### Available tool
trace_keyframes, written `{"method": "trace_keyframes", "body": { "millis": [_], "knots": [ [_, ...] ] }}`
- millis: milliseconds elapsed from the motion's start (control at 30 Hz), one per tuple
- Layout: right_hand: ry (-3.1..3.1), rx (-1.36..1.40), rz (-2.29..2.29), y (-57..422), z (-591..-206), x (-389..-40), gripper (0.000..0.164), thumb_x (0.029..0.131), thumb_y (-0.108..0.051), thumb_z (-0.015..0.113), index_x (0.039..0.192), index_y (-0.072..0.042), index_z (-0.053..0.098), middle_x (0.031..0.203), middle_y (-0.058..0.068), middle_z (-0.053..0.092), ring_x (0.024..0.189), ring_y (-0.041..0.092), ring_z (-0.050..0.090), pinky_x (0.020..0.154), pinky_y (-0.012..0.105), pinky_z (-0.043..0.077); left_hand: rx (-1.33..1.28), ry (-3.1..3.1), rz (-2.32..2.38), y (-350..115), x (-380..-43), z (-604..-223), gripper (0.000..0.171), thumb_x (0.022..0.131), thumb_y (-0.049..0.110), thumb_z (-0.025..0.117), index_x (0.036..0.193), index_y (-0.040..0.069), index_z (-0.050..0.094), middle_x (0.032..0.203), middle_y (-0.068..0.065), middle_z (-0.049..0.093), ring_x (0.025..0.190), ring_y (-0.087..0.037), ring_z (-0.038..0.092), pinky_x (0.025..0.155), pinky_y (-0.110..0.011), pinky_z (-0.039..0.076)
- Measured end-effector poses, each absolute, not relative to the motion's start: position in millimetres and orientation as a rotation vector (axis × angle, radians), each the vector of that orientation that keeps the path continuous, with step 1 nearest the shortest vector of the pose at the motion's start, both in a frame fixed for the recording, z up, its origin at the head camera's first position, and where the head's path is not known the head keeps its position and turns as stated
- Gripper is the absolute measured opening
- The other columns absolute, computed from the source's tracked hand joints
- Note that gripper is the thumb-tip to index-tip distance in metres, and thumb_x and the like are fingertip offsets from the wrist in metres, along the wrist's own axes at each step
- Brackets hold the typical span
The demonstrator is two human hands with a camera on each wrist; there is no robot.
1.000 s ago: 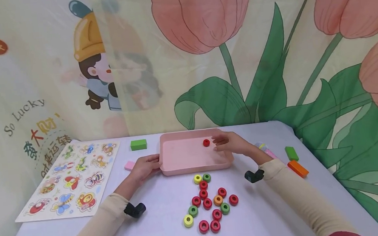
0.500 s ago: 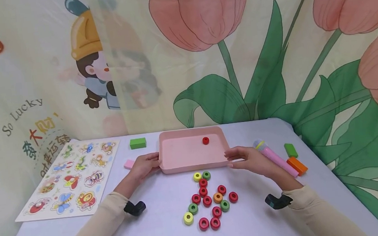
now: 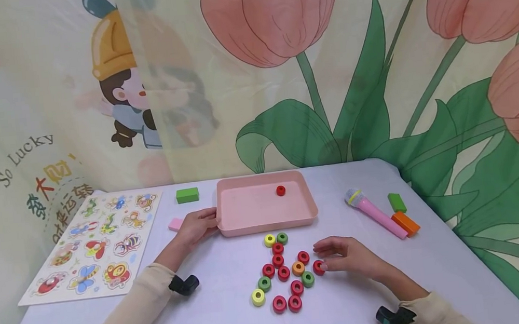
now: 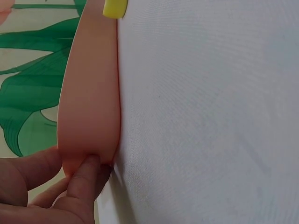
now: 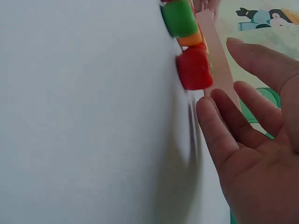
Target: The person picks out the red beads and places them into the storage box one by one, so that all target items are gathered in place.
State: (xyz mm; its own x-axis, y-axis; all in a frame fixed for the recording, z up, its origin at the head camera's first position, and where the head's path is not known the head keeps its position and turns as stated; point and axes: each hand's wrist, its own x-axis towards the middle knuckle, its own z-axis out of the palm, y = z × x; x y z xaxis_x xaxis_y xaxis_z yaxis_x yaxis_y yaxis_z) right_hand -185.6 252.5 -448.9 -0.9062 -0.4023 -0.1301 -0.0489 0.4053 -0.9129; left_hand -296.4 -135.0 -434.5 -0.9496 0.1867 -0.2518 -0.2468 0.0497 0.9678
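Note:
My left hand [image 3: 195, 228] rests against the left side of a shallow pink tray [image 3: 247, 231]. In the left wrist view its fingertips touch the outer wall at the tray's corner. One red bead [image 3: 280, 190] lies inside the tray. My right hand [image 3: 355, 259] hovers over the table with fingers spread and nothing held. Its thumb tip is close to the rightmost red bead [image 3: 318, 267]; whether they touch I cannot tell. In the right wrist view a gap shows between the fingers and that bead [image 5: 195, 69]. Several red, green and yellow beads, plus an orange bead [image 3: 298, 268], lie in front of the tray.
A sticker-like board with insect pictures [image 3: 94, 245] lies at the left. Behind my left hand are a green block [image 3: 187, 195] and a pink block [image 3: 175, 224]. At the right lie a pink toy microphone [image 3: 377, 216], a green block [image 3: 397, 202] and an orange block [image 3: 406, 224].
My right hand has left the tray and come back towards me, to the right side of the loose beads. The left hand stays at the tray. The red bead remains inside it.

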Motion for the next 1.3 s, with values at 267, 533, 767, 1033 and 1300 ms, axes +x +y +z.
{"method": "trace_keyframes", "body": {
  "millis": [267, 533, 767, 1033, 1300],
  "knots": [
    [2.421, -0.356, -1.452, 246.2, -453.4, -178.2, 0.044, 0.084, -0.021, 0.08, 0.123, -0.006, 0.065, 0.12, 0.01, 0.065, 0.112, 0.029, 0.061, 0.093, 0.034, 0.053, -0.064, 2.015, 1.97, -135.4, -297.3, -436.4, 0.052, 0.097, -0.005, 0.054, 0.145, -0.013, 0.035, 0.145, -0.031, 0.039, 0.13, -0.039, 0.045, 0.103, -0.042, 0.044],
    [2.457, -0.396, -1.411, 245.0, -455.7, -177.7, 0.03, 0.085, -0.016, 0.079, 0.113, -0.009, 0.071, 0.111, 0.005, 0.067, 0.105, 0.025, 0.063, 0.089, 0.03, 0.055, -0.051, 1.997, 1.986, -137.2, -298.3, -436.7, 0.052, 0.097, -0.005, 0.053, 0.145, -0.013, 0.034, 0.145, -0.031, 0.039, 0.13, -0.04, 0.044, 0.103, -0.041, 0.043],
    [2.476, -0.429, -1.363, 247.9, -452.5, -182.3, 0.026, 0.086, -0.015, 0.078, 0.111, -0.011, 0.072, 0.108, 0.003, 0.068, 0.102, 0.023, 0.064, 0.087, 0.027, 0.055, -0.076, 1.992, 1.968, -136.8, -298.1, -436.3, 0.053, 0.097, -0.004, 0.054, 0.146, -0.012, 0.033, 0.146, -0.03, 0.039, 0.131, -0.039, 0.044, 0.103, -0.04, 0.044],
    [2.508, -0.46, -1.371, 254.9, -432.6, -203.7, 0.034, 0.088, -0.021, 0.076, 0.118, -0.004, 0.069, 0.106, 0.002, 0.07, 0.104, 0.025, 0.063, 0.087, 0.026, 0.055, -0.087, 1.998, 1.958, -136.6, -298.1, -437.5, 0.053, 0.098, -0.004, 0.054, 0.146, -0.011, 0.034, 0.146, -0.029, 0.039, 0.131, -0.038, 0.045, 0.103, -0.041, 0.044],
    [2.552, -0.378, -1.41, 255.4, -416.1, -228.3, 0.037, 0.088, -0.022, 0.076, 0.121, -0.006, 0.069, 0.111, 0.006, 0.07, 0.109, 0.029, 0.061, 0.084, 0.031, 0.057, -0.045, 1.983, 1.98, -136.5, -299.4, -435.1, 0.053, 0.098, -0.004, 0.053, 0.146, -0.012, 0.033, 0.146, -0.031, 0.038, 0.132, -0.039, 0.043, 0.104, -0.041, 0.043]
  ]
}}
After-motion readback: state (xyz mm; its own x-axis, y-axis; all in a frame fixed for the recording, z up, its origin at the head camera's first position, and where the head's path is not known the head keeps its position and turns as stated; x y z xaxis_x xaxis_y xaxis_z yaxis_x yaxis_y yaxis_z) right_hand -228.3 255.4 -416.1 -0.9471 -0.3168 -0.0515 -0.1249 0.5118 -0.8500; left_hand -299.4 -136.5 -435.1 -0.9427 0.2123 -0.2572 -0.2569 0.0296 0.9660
